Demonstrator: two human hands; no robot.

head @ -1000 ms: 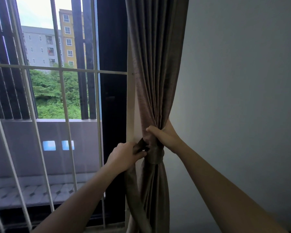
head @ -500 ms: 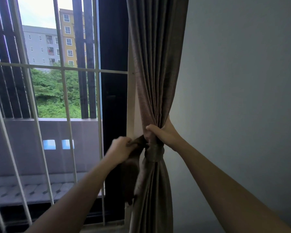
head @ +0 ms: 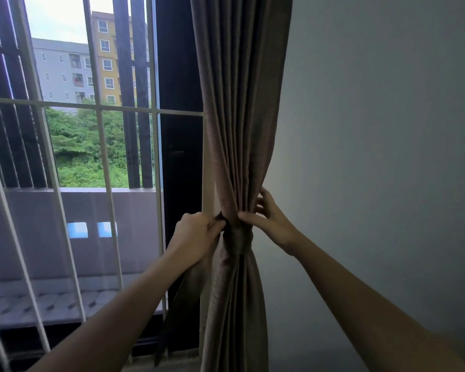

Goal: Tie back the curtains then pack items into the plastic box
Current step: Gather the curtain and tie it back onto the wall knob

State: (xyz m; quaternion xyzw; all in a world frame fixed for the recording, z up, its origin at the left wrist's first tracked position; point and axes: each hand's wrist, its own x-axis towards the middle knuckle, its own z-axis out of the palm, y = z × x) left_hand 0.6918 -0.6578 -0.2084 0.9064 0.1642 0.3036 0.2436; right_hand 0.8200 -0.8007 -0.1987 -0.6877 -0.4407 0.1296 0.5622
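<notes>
A brown curtain (head: 239, 108) hangs gathered in the middle of the view, between the window and the wall. A darker fabric tie-back band (head: 236, 238) is wrapped around its waist. My left hand (head: 196, 234) is closed on the band's end at the curtain's left side, and a loose strip of the band hangs down below it. My right hand (head: 269, 218) rests on the curtain folds just above the band on the right, thumb and fingers spread and pinching the fabric lightly. No plastic box is in view.
White window bars (head: 102, 146) and a dark frame post (head: 180, 157) stand left of the curtain. A plain grey wall (head: 373, 157) fills the right side. Outside are a balcony wall, trees and apartment blocks.
My right hand has loosened its full grip on the curtain and shifted up and right, fingers now spread. My left hand has pulled the band's end in close to the curtain.
</notes>
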